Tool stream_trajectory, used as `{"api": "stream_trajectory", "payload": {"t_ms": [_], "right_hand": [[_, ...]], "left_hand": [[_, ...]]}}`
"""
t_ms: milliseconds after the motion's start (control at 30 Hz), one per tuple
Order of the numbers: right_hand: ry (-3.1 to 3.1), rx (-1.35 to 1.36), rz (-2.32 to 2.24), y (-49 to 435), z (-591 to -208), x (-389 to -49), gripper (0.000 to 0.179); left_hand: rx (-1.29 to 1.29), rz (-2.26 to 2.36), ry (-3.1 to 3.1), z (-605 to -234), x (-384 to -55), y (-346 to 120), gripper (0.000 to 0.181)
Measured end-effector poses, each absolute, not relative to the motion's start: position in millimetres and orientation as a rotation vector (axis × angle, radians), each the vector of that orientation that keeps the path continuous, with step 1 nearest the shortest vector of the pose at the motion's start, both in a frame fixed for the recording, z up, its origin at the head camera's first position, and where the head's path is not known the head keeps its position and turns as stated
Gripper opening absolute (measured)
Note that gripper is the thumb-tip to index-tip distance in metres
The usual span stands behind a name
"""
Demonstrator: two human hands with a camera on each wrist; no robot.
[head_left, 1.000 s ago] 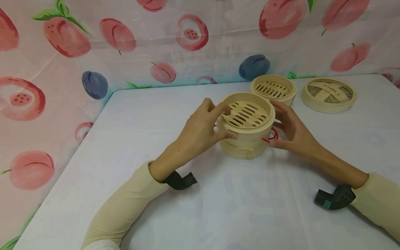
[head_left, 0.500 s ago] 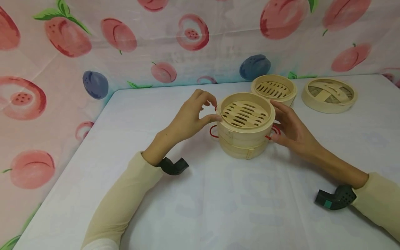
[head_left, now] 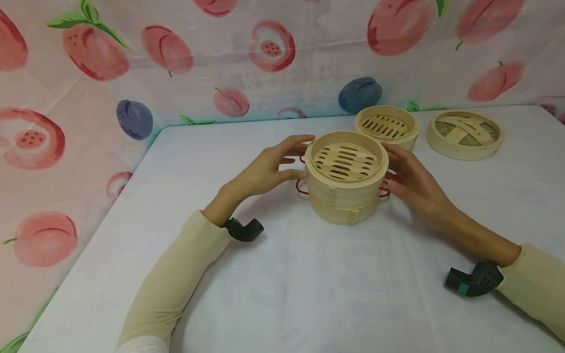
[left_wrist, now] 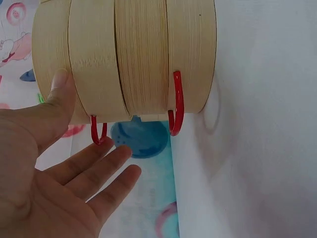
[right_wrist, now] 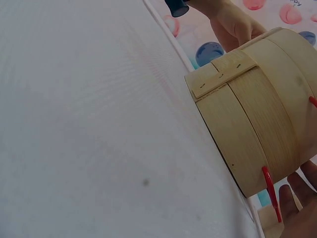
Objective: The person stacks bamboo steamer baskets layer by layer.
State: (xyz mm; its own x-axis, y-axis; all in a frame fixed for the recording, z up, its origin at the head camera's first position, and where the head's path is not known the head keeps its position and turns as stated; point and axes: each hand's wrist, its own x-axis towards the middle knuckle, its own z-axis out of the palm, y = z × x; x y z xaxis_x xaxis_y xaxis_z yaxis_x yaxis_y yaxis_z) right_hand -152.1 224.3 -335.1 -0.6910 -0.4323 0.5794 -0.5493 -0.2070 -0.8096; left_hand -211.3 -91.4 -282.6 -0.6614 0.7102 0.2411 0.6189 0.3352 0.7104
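Two bamboo steamer baskets stand stacked upright on the table, with the slotted base showing inside the upper steamer basket [head_left: 348, 195] and the lower steamer basket [head_left: 326, 213] beneath it. My left hand [head_left: 256, 171] holds the upper basket's left side, its thumb [left_wrist: 60, 89] against the wall and several fingers spread below a red handle [left_wrist: 97, 134]. On the opposite side, my right hand [head_left: 419, 196] grips the upper basket with the thumb in front and fingers reaching behind. Those rear fingertips are hidden in the head view. Red handles stick out on both sides.
Behind the stack stands another slotted steamer basket [head_left: 384, 122]. A woven steamer lid [head_left: 465, 135] lies at the back right. The white table [head_left: 309, 294] meets a fruit-print cloth [head_left: 309, 63] at the back and left.
My left hand came off the upper basket's rim, moved left, then settled on its side. The upper basket has turned a little, its front seam shifting right. My right hand stays at its side.
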Motion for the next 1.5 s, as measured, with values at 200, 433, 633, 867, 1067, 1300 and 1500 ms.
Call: {"api": "stream_trajectory", "payload": {"t_ms": [200,433,633,867,1067,1300,1500], "right_hand": [[-1.913,1.190,2.060,224.0,-336.0,-152.1,0.063],[-1.902,1.130,2.105,224.8,-336.3,-150.9,0.065],[-1.904,1.092,2.098,224.9,-335.5,-150.7,0.062],[-1.967,1.017,2.030,225.9,-334.9,-149.8,0.059],[-2.016,0.959,1.951,227.4,-335.9,-150.4,0.055],[-2.027,0.906,1.918,228.2,-336.2,-150.2,0.051],[-2.033,0.880,1.908,227.7,-335.4,-149.1,0.051]], "left_hand": [[1.220,1.255,2.484,-282.7,-210.6,-90.5,0.070],[1.301,1.243,2.521,-285.5,-213.7,-90.8,0.069],[1.412,1.310,2.536,-287.7,-215.9,-92.8,0.064],[1.464,1.351,2.538,-289.5,-217.0,-92.2,0.061],[1.476,1.362,2.548,-289.7,-216.2,-91.9,0.061],[1.515,1.377,2.531,-289.3,-214.9,-89.8,0.058],[1.549,1.378,2.533,-289.0,-213.6,-87.8,0.056]]}}
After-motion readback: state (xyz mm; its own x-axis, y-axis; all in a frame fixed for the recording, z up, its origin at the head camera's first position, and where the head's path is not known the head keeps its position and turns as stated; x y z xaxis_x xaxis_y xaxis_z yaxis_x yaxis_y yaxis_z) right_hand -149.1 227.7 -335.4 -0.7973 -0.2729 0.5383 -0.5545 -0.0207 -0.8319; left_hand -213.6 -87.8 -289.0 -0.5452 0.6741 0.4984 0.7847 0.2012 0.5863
